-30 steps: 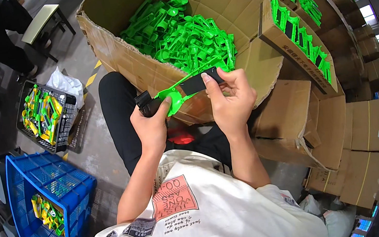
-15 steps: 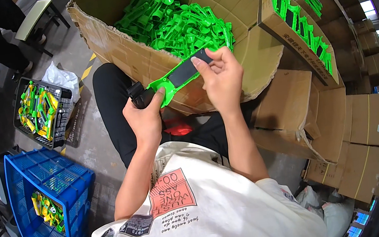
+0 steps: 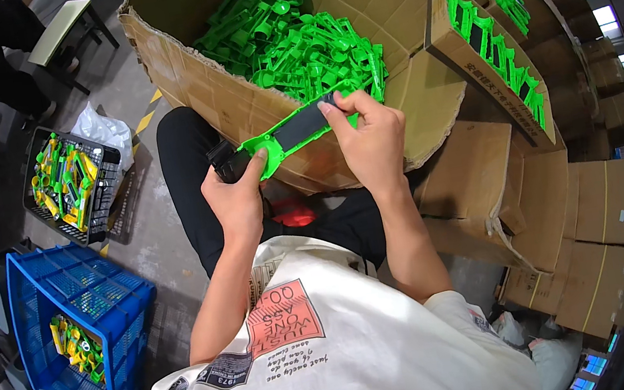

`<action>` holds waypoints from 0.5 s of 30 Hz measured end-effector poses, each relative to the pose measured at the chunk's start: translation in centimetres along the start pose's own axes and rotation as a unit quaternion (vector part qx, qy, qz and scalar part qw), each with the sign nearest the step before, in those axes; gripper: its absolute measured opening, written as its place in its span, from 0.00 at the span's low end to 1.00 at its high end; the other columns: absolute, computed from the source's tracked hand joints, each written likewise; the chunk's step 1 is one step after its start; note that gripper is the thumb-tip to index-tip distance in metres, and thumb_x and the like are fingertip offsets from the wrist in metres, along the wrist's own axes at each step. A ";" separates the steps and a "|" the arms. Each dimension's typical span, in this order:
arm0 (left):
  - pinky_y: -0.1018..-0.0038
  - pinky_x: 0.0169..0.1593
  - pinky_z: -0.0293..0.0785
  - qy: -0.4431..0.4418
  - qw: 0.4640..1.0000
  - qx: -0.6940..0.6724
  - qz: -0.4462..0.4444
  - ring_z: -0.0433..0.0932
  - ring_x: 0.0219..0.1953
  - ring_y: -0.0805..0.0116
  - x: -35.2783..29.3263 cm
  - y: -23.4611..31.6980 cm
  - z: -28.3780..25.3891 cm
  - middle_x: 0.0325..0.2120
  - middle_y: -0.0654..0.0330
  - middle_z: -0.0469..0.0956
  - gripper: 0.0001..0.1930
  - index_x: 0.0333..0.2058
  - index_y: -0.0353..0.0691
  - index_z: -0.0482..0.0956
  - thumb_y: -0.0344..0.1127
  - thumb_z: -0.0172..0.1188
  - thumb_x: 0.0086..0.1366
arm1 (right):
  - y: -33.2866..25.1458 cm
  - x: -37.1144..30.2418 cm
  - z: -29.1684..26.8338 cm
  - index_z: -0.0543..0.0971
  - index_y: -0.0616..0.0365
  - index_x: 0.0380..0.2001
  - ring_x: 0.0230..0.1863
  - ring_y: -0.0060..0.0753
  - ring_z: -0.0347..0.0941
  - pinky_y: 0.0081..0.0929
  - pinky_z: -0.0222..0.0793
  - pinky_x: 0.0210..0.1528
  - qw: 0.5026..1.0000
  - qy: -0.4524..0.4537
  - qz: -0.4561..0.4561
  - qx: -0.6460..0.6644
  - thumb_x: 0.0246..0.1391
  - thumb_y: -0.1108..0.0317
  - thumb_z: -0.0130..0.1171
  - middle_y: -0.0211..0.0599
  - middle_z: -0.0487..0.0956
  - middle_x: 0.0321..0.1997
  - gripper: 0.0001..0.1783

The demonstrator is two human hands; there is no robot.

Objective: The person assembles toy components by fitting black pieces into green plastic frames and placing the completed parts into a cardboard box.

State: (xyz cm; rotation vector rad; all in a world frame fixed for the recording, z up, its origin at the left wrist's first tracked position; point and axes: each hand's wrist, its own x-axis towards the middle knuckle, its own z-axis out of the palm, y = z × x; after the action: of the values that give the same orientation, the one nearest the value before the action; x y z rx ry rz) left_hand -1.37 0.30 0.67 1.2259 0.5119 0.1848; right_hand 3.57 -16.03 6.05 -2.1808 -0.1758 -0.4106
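A long green plastic housing (image 3: 271,151) is held out between my hands in front of the big carton. A flat dark panel (image 3: 305,124) lies along it. My left hand (image 3: 238,202) is closed round the wider end, thumb on the green plastic. A black part (image 3: 225,162) sticks out past that hand; whether it is joined to the housing I cannot tell. My right hand (image 3: 370,139) grips the far end, thumb and fingertips at the end of the panel. The curled fingers partly hide that end.
An open carton (image 3: 185,73) beyond my hands holds a heap of green plastic parts (image 3: 306,46). At right, a shallow box (image 3: 484,76) carries housings with dark panels. A black crate (image 3: 99,202) and a blue crate (image 3: 115,305) with yellow-green pieces stand at left.
My right hand has shifted slightly right and down, its fingers now closer round the housing's end. The housing's right end has dropped a little. My left hand keeps its hold.
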 end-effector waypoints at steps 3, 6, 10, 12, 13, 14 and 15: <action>0.83 0.23 0.66 -0.018 0.999 0.026 0.013 0.71 0.20 0.82 0.5 -0.4 -0.5 0.22 0.65 0.76 0.08 0.30 0.33 0.78 0.29 0.68 0.55 | -1.8 1.1 -2.0 0.77 0.60 0.29 0.31 0.43 0.77 0.36 0.70 0.30 0.982 -0.039 -0.046 -0.181 0.46 0.66 0.68 0.41 0.79 0.39 0.11; 0.83 0.23 0.65 -0.023 0.998 0.058 0.024 0.71 0.20 0.82 0.5 0.3 -0.5 0.21 0.66 0.76 0.08 0.30 0.33 0.78 0.29 0.68 0.55 | -2.5 3.2 -3.0 0.79 0.58 0.34 0.33 0.46 0.76 0.40 0.70 0.35 0.955 -0.074 -0.023 -0.286 0.43 0.62 0.70 0.38 0.77 0.39 0.16; 0.83 0.23 0.65 -0.035 0.997 0.059 0.022 0.70 0.20 0.82 0.9 0.1 -0.9 0.20 0.66 0.76 0.08 0.30 0.33 0.78 0.29 0.68 0.55 | -0.5 7.4 -4.4 0.77 0.61 0.27 0.26 0.34 0.75 0.34 0.69 0.30 0.940 -0.230 -0.001 -0.254 0.36 0.54 0.74 0.35 0.76 0.25 0.24; 0.82 0.23 0.64 -0.040 0.997 0.059 0.018 0.69 0.19 0.82 1.0 0.2 -0.9 0.20 0.67 0.75 0.08 0.30 0.33 0.78 0.29 0.68 0.54 | 0.4 8.4 -4.6 0.75 0.63 0.18 0.17 0.25 0.67 0.29 0.64 0.22 0.895 -0.402 0.122 -0.148 0.37 0.54 0.74 0.33 0.67 0.13 0.23; 0.82 0.23 0.64 -0.041 0.997 0.056 0.018 0.69 0.19 0.82 1.1 0.3 -0.8 0.20 0.67 0.75 0.08 0.30 0.33 0.78 0.29 0.68 0.54 | 1.1 8.1 -4.5 0.72 0.64 0.12 0.13 0.20 0.59 0.26 0.57 0.17 0.912 -0.385 0.082 -0.115 0.38 0.55 0.74 0.30 0.61 0.08 0.26; 0.82 0.22 0.64 -0.045 0.997 0.058 0.017 0.68 0.19 0.83 1.2 0.3 -1.0 0.20 0.67 0.75 0.08 0.30 0.33 0.78 0.29 0.68 0.54 | 1.0 8.0 -4.4 0.72 0.64 0.12 0.13 0.20 0.59 0.26 0.57 0.17 0.911 -0.389 0.079 -0.114 0.38 0.55 0.74 0.30 0.61 0.08 0.26; 0.82 0.22 0.63 -0.050 0.997 0.060 0.016 0.68 0.19 0.83 1.2 0.3 -1.2 0.19 0.68 0.74 0.08 0.30 0.33 0.78 0.28 0.68 0.54 | 1.0 7.9 -4.2 0.72 0.64 0.12 0.13 0.20 0.60 0.26 0.57 0.17 0.911 -0.380 0.058 -0.146 0.38 0.55 0.74 0.31 0.63 0.09 0.25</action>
State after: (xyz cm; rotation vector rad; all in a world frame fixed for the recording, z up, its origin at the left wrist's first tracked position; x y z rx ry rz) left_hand -0.80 1.89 0.28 1.3540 0.4223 0.1200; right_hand 10.29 -20.15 10.46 -2.5286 -0.4267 0.5396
